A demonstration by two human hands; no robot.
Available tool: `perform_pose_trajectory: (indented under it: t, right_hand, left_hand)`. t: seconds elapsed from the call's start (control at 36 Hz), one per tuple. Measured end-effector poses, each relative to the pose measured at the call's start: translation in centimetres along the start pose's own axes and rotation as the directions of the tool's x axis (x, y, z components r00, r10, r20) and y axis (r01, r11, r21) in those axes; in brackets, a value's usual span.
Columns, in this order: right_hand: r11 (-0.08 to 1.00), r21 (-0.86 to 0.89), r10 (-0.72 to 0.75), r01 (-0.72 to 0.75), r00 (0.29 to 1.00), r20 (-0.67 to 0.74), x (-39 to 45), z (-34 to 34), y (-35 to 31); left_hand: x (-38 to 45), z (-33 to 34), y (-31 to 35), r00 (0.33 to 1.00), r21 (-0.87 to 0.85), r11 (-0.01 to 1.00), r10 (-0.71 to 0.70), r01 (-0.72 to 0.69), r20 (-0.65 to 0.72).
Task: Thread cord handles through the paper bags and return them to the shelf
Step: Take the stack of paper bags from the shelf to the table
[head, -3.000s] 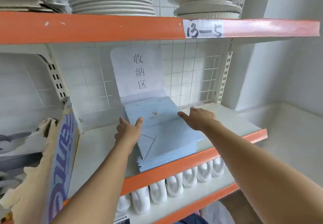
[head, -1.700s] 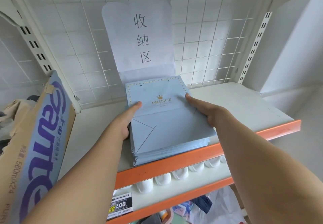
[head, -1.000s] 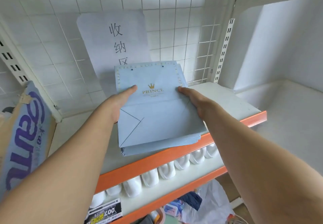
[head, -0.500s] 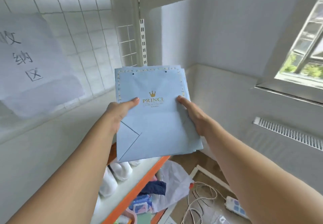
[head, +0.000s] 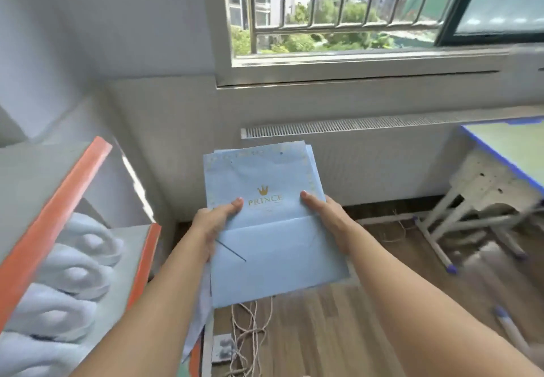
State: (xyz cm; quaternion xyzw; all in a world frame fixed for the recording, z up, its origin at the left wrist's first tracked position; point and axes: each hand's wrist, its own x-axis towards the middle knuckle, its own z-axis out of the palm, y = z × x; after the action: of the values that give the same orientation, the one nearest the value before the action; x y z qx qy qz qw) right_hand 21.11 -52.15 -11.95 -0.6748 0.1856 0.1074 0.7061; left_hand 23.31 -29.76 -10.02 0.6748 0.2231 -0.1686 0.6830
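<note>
I hold a stack of flat, folded light-blue paper bags (head: 265, 229) with a gold crown and "PRINCE" printed on the top one, in the air in front of me. My left hand (head: 215, 223) grips the stack's left edge, thumb on top. My right hand (head: 326, 220) grips the right edge the same way. Beige cords (head: 250, 326) lie tangled on the wooden floor below the stack. The shelf (head: 59, 200) with orange edges is at the left.
White cups (head: 73, 273) line the lower shelf level at left. A window (head: 338, 8) with bars and a radiator grille (head: 353, 126) are ahead. A desk with a blue rim (head: 506, 153) and white legs stands at right. A power strip (head: 223, 347) lies by the cords.
Both hands lifted the stack of bags off the shelf and carried it away to the right; my view swung from the shelf toward the window and floor.
</note>
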Motion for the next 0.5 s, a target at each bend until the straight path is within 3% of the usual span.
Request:
perform_pose_trajectory:
  t: [0.19,0.5]
  right_hand:
    - [0.991,0.126,0.075,-0.043,0.962,-0.261,-5.3,-11.0,4.1]
    - [0.949,0.316,0.200,-0.011,0.793,-0.575,-15.6,-27.9,10.3]
  left_hand:
    - [-0.6,11.1,-2.9,0.970,0.162,0.986,-0.073,0.035,0.230]
    - [-8.3,30.1,-8.3,0.852,0.363,0.930,-0.145,-0.055,0.502]
